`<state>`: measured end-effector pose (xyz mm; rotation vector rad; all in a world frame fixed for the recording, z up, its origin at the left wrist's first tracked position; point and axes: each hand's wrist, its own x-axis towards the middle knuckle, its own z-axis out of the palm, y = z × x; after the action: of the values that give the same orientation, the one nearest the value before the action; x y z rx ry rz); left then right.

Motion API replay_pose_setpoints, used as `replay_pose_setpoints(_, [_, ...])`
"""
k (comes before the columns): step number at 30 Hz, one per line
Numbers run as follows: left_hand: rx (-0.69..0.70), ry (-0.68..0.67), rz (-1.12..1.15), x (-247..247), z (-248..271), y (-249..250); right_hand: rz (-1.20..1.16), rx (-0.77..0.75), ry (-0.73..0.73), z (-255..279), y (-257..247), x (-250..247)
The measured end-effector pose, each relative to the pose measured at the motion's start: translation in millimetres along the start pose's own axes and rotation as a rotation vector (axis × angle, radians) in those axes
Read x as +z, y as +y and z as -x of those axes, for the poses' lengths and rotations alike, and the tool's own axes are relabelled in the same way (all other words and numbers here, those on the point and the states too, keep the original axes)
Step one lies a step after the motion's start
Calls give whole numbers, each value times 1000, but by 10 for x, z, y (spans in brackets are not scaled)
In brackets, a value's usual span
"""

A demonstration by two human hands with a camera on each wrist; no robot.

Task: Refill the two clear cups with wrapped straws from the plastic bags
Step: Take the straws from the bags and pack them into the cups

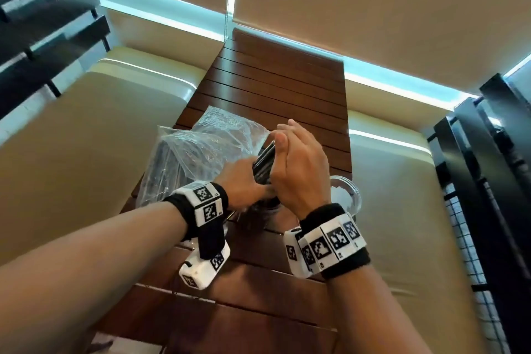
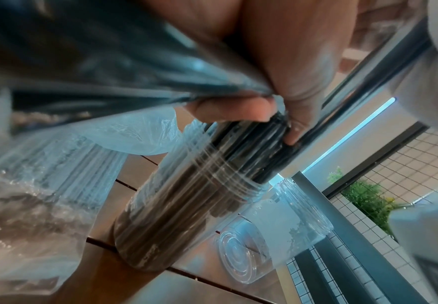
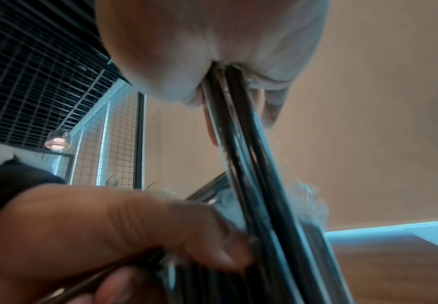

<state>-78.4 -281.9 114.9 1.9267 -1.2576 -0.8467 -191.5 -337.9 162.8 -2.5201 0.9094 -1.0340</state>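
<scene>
Near table's right edge [image 1: 346, 135]: both grips, left hand [image 1: 244, 184] and right hand [image 1: 298, 161], clutch straws [image 1: 263, 162] over cup [image 2: 186, 207].

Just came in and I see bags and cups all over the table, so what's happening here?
A person is restocking straws at a wooden slatted table. Both hands are on a bundle of dark wrapped straws: the left hand grips it low down, the right hand holds it near the top. The bundle stands in one clear cup, which looks nearly full. The second clear cup beside it holds no straws. Crumpled plastic bags lie just behind the hands.
</scene>
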Motion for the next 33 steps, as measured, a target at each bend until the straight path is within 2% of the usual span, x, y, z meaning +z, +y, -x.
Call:
replay_pose_setpoints(5, [18, -91, 88, -17, 14, -49, 40, 80, -97, 280, 163, 268])
replay_pose_setpoints(7, [6, -111, 124, -39, 18, -45, 37, 127, -84, 299, 182, 279])
replay_pose_setpoints(10, [15, -160, 180, -94, 10, -32, -80, 305, -8, 281, 216, 266])
replay_pose_setpoints(15, [9, -228, 277, -143, 13, -43, -337, 551, -46, 256, 174, 370])
replay_pose_setpoints(20, [8, -276, 231, -207, -17, -53, -203, 542, -107, 513, 277, 550])
replay_pose_setpoints(26, [3, -286, 215, -232, -25, -51, -379, 530, -109, 572, 277, 531])
replay_pose_setpoints(28, [20, -221, 183, -235, -15, -54, -399, 545, -164, 550, 284, 496])
replay_pose_setpoints(31, [56, 25, 140, -267, 12, -22, -231, 584, -293, 522, 346, 432])
replay_pose_setpoints(33, [40, 203, 110, -315, 38, 72, -73, 561, -215, 482, 332, 332])
